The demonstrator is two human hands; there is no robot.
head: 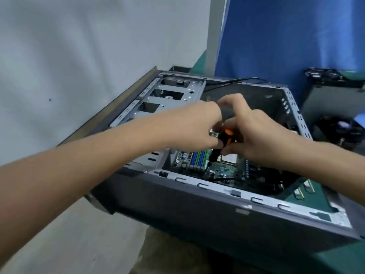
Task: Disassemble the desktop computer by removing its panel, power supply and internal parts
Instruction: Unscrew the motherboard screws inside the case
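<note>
An open grey computer case (197,204) lies on its side with the panel off. Inside it sits a green motherboard (223,171) with blue and green memory slots (198,158) and a bare square processor (229,159). A black and orange screwdriver (224,139) stands nearly upright over the board, tip down beside the memory slots. My left hand (195,127) and my right hand (254,135) both grip its handle from opposite sides. The tip and the screw under it are too small to make out.
The empty metal drive cage (164,99) fills the case's far left. A black cable (233,82) runs behind the case. On the green table at the right lie a dark box (331,101) and a black fan unit (339,131). A white wall is left, a blue partition behind.
</note>
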